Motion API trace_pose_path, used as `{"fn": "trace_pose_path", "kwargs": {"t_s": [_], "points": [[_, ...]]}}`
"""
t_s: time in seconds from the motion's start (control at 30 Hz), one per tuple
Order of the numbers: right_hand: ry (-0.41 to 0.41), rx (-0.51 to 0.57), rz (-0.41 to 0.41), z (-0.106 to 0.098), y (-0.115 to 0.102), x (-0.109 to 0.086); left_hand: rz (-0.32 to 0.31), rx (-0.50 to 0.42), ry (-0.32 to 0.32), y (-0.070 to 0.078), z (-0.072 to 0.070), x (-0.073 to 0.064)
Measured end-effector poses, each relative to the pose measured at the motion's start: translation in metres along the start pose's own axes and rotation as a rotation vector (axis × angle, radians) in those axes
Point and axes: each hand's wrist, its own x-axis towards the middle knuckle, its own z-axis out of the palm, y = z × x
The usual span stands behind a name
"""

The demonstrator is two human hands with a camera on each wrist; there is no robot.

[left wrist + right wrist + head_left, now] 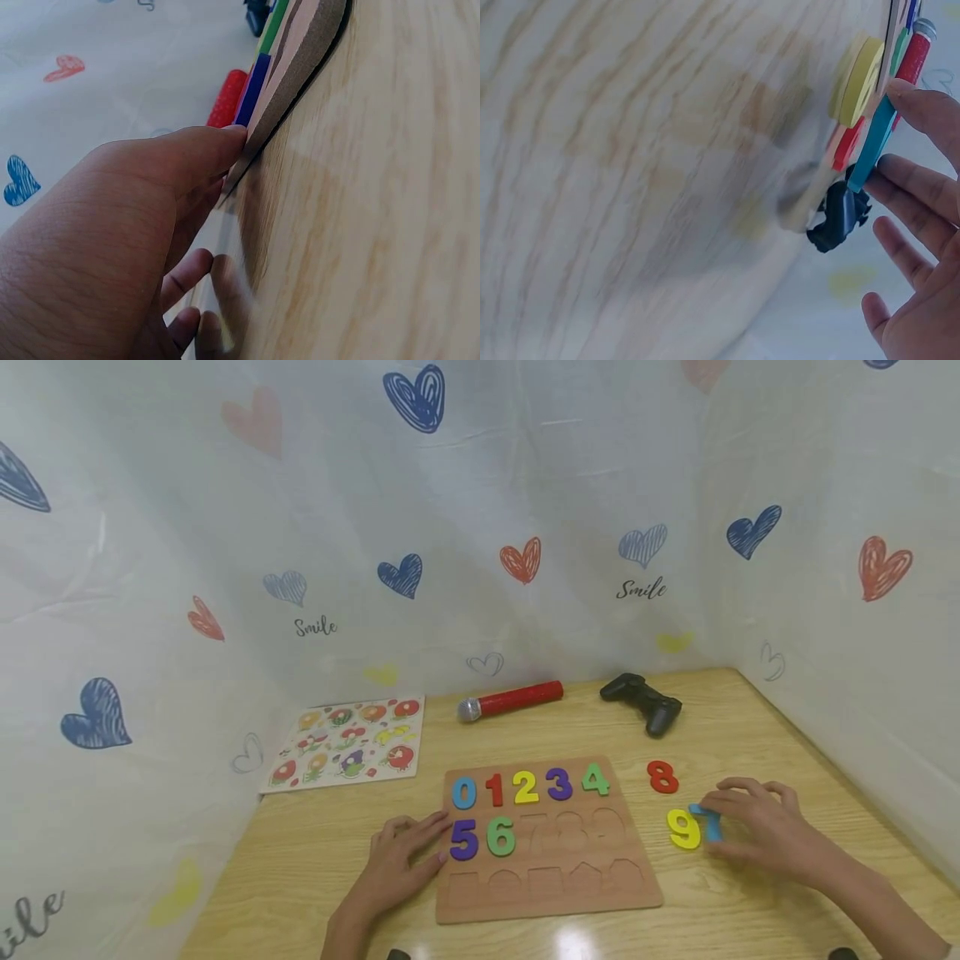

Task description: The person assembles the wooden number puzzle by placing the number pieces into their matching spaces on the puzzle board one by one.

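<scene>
My right hand pinches a blue number 7 piece between thumb and fingertips, tilted and raised off the table. Just left of it, a yellow 9 lies on the table, with a red 8 farther back. A wooden number board lies in the middle. Its top row holds pieces 0 to 4, and a purple 5 and green 6 sit in the second row; other recesses show bare wood. My left hand touches the board's left edge with thumb and forefinger extended.
Behind the board lie a red microphone with a silver head and a black game controller. A fruit picture board is at the back left. Heart-printed curtains enclose the wooden table at the back and sides.
</scene>
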Motion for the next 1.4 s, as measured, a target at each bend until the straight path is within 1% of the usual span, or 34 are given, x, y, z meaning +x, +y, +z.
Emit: {"fn": "trace_pose_path", "kwargs": {"t_s": [0.13,0.37,0.57,0.67,0.77,0.9,1.2,1.4], "points": [[0.008,-0.009,-0.015,0.001,-0.004,0.002,-0.003,-0.001,0.005,0.000,0.001,-0.001],[0.021,-0.018,-0.047,0.003,-0.010,0.006,0.015,0.011,0.038,0.002,0.002,-0.002],[0.016,-0.009,-0.066,0.002,-0.016,0.012,-0.014,0.001,0.004,0.003,-0.001,0.000],[0.019,-0.006,-0.073,0.003,-0.018,0.015,-0.009,-0.004,0.010,0.003,-0.001,0.000],[0.027,-0.012,-0.088,0.005,-0.020,0.017,0.013,0.000,0.034,0.002,0.001,-0.001],[0.035,-0.008,-0.106,0.006,-0.025,0.019,0.024,-0.001,0.039,0.000,0.002,-0.001],[0.027,-0.001,-0.120,0.008,-0.032,0.026,-0.004,-0.041,0.003,-0.002,0.003,0.000],[0.028,0.008,-0.137,0.010,-0.038,0.030,-0.007,-0.033,0.004,0.000,0.002,0.000]]}}
